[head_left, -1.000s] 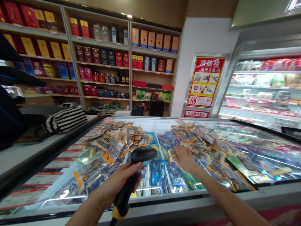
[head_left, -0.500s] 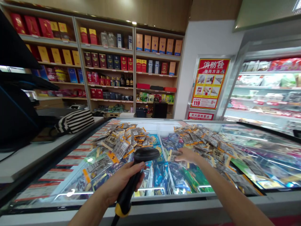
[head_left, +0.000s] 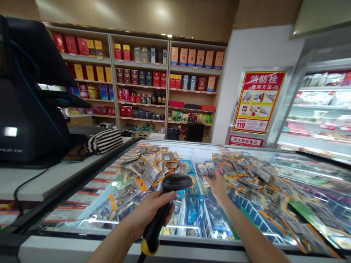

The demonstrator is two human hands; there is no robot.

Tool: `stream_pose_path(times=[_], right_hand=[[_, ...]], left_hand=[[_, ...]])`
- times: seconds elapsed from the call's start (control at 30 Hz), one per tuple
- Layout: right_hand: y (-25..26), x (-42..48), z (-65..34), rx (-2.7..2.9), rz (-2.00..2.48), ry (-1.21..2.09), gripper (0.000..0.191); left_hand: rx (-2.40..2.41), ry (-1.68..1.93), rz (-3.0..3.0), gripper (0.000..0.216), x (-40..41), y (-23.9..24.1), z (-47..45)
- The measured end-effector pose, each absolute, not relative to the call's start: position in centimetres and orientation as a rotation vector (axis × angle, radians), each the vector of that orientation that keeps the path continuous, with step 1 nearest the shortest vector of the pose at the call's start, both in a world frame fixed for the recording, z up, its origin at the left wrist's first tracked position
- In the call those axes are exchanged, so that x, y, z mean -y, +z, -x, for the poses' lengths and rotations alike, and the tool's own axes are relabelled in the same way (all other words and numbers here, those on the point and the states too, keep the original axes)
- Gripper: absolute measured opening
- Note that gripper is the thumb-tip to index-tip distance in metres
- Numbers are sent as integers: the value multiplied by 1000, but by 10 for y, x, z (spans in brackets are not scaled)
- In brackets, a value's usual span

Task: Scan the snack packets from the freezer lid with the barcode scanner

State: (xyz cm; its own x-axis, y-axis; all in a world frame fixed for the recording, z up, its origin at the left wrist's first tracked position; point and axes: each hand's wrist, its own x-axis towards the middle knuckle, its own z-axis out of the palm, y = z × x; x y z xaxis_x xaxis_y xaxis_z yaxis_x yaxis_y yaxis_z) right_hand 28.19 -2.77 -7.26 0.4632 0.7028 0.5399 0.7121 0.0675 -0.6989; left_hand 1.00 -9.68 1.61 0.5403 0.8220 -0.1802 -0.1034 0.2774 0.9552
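Note:
My left hand is wrapped round the handle of a black and yellow barcode scanner, whose head points away over the freezer. Between the fingers of my right hand is a small clear snack packet with dark contents, held beyond the scanner head and to its right. A pile of similar packets with orange edges lies on the glass top of the chest freezer to the left. Another heap of packets spreads to the right of my right hand.
On the left counter stand a black checkout terminal and a striped pouch. Through the glass, blue frozen packs show in wire baskets. Shelves of boxed goods and a red fire-hydrant poster are behind.
The view has swung left, showing more of the terminal. My right hand has moved with the packet, which is now turned to show more of its surface. The left hand keeps the scanner.

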Motion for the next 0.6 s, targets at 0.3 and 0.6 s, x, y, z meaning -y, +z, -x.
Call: stream_pose_path(times=[0.3, 0.6], right_hand=[[-77, 29, -280, 1198, 1686, -99, 52], [-74, 33, -279, 1199, 1722, -126, 47]], left_hand=[[-719, 688, -1164, 24, 97, 19, -12], [-708, 701, -1158, 27, 93, 19, -12]])
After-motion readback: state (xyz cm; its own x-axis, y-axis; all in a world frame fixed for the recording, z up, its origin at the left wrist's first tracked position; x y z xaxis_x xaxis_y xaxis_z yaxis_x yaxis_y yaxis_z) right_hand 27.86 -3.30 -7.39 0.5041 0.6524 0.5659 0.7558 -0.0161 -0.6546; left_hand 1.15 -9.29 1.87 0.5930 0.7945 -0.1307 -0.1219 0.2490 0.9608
